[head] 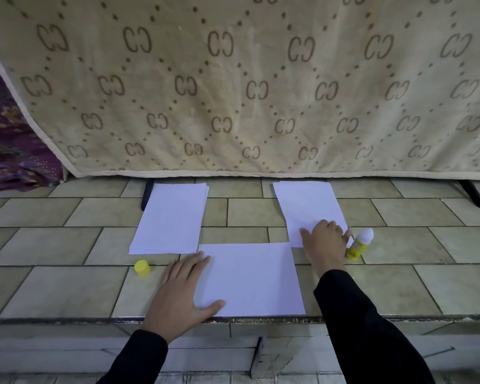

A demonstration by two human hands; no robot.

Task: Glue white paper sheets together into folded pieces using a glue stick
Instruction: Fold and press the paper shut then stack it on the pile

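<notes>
Both hands spread wide: left hand (183, 291) flat on near sheet (255, 278), right hand (326, 241) pressing right sheet (306, 203) beside glue stick (360, 245).

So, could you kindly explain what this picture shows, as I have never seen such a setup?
No machine here: a person wears one camera on the head, looking down at their own hands. The left hand lies flat on a white sheet on the tiled surface. The right hand rests, fingers spread, on a second sheet farther back. A paper stack lies at the left. An uncapped glue stick stands beside the right hand; its yellow cap lies near the left hand. Nothing is gripped.
</notes>
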